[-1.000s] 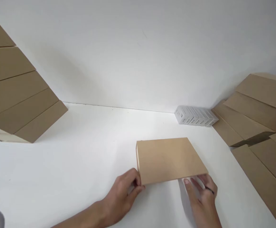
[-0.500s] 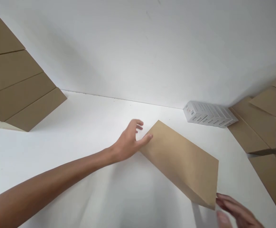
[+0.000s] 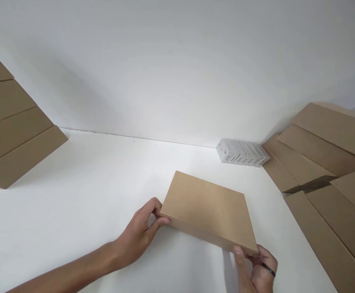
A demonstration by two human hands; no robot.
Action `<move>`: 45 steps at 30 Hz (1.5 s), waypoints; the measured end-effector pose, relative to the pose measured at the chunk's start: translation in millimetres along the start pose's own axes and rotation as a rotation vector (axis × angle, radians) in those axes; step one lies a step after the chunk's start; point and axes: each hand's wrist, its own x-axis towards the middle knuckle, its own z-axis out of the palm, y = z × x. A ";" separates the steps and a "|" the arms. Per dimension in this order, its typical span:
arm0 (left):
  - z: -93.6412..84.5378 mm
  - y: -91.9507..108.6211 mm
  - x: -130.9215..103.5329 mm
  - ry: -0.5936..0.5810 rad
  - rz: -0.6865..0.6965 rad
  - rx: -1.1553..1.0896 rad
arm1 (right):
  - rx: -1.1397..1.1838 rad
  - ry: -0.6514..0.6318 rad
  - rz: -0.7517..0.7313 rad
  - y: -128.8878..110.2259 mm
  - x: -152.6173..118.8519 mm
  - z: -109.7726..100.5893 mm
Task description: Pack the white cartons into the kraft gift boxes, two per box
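Observation:
A plain brown cardboard box (image 3: pixel 209 207) lies between my two hands, its broad face up and slightly tilted over the white surface. My left hand (image 3: pixel 145 226) grips its near left corner, thumb on the front side and fingers curled behind the edge. At the near right corner my right hand (image 3: pixel 255 266), with a dark ring on one finger, pinches the box, thumb on the front side. The fingertips under the box are hidden.
Brown boxes stand in a row on the left (image 3: pixel 18 142). More brown boxes (image 3: pixel 333 228) are stacked on the right. A row of several small white printed boxes (image 3: pixel 243 152) sits against the white wall (image 3: pixel 165 73) on the white table (image 3: pixel 104 171).
My left hand has closed on the box's left corner and my right hand on its right corner. The box has turned, its front edge now lying more level across the view.

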 end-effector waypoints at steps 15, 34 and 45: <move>-2.9 -2.3 -52.0 0.089 -0.064 0.151 | 0.070 -0.024 -0.179 6.0 -24.1 2.1; 28.7 10.2 -68.3 0.220 -0.102 0.152 | 0.046 -0.091 -0.113 -5.1 -13.4 -24.6; 15.3 25.1 -56.8 0.040 -0.212 0.201 | 0.097 -0.289 0.090 -12.1 -15.8 -32.5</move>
